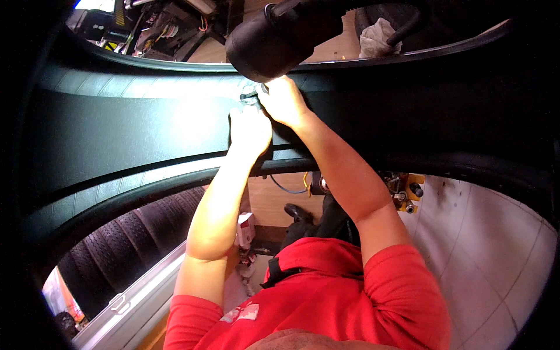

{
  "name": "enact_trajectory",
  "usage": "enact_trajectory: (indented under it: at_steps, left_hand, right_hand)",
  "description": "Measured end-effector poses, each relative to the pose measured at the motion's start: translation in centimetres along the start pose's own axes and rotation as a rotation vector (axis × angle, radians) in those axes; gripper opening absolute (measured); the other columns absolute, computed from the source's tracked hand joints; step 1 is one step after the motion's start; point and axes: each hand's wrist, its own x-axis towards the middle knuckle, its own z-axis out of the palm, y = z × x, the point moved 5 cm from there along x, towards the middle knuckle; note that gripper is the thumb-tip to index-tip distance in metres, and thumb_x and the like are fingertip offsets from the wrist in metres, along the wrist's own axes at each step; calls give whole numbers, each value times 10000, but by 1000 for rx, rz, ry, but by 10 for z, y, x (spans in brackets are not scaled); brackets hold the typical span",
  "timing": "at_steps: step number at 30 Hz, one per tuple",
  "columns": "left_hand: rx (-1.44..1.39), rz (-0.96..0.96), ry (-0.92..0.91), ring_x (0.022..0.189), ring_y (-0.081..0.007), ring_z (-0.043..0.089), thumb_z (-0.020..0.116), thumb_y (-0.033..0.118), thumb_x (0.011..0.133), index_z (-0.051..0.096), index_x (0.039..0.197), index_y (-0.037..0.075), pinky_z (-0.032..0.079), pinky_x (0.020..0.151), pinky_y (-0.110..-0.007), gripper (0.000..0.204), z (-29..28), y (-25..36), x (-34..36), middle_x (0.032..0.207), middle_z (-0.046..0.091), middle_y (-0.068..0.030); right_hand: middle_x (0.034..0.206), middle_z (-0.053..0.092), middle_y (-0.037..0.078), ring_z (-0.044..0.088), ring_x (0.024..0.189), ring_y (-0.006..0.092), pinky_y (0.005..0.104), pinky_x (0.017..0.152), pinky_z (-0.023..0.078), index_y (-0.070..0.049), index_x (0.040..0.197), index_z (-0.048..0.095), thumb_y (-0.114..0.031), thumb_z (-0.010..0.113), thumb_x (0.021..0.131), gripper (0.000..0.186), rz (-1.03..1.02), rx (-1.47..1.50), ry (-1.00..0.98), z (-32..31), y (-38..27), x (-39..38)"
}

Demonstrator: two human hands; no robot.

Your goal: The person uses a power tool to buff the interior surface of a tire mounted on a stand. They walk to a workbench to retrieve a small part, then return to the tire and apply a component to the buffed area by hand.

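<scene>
Across the view stretches the dark inner wall of a large tyre (134,125), brightly lit on its left part. Both my hands work close together on a small dark spot with a pale ring (249,94) on that wall. My left hand (251,131) lies just below the spot, its fingers bunched against the rubber. To the upper right, my right hand (284,102) has its fingers pinched together beside the spot. Glare washes out the fingertips, so what they hold is hidden.
A black lamp head (274,44) hangs directly over my right hand. Several treaded tyres (134,245) stand at the lower left, beside a pale rail (128,297). Past the far rim are a crumpled white bag (379,38) and machine parts (166,29). Yellow-mounted fittings (408,192) sit at the right.
</scene>
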Motion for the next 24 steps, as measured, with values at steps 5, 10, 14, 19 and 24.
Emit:
enact_trajectory:
  at_steps: [5, 10, 14, 19, 24]
  left_hand:
    - [-50, 1, 107, 856, -246, 537, 493, 172, 829, 626, 853, 65, 348, 774, -482, 172, 6, -2, -1, 830, 582, -94]
    - [-42, 1, 105, 855, -249, 537, 490, 177, 833, 631, 871, 59, 347, 781, -486, 188, 7, 0, 0, 838, 584, -92]
    - [-19, 26, 54, 865, -241, 544, 478, 175, 839, 619, 890, 61, 357, 768, -474, 189, 1, 0, 2, 862, 589, -88]
    - [15, 16, 34, 872, -229, 561, 461, 164, 839, 592, 902, 72, 378, 742, -449, 172, 1, -1, -2, 893, 595, -83]
    - [20, 8, 37, 878, -228, 564, 461, 167, 843, 594, 897, 78, 379, 747, -452, 169, -1, 0, 1, 897, 600, -80]
  right_hand:
    - [922, 608, 199, 582, 899, 367, 407, 808, 471, -30, 912, 644, -123, 502, 844, 183, 34, -61, -64, -13, 8, 2]
    - [914, 612, 189, 584, 915, 349, 410, 813, 472, -42, 912, 649, -146, 537, 835, 170, -43, 7, -99, -2, -3, 5]
    - [974, 599, 175, 550, 991, 336, 406, 872, 446, -35, 906, 651, -159, 549, 829, 178, -34, -85, -101, 10, 31, 0]
    - [959, 607, 157, 560, 953, 327, 395, 852, 452, -40, 949, 639, -107, 550, 802, 185, -106, -27, -102, -16, -20, 5]
    - [960, 620, 136, 565, 925, 315, 391, 830, 457, -53, 934, 644, -63, 542, 771, 193, -296, -82, -191, -13, -9, 1]
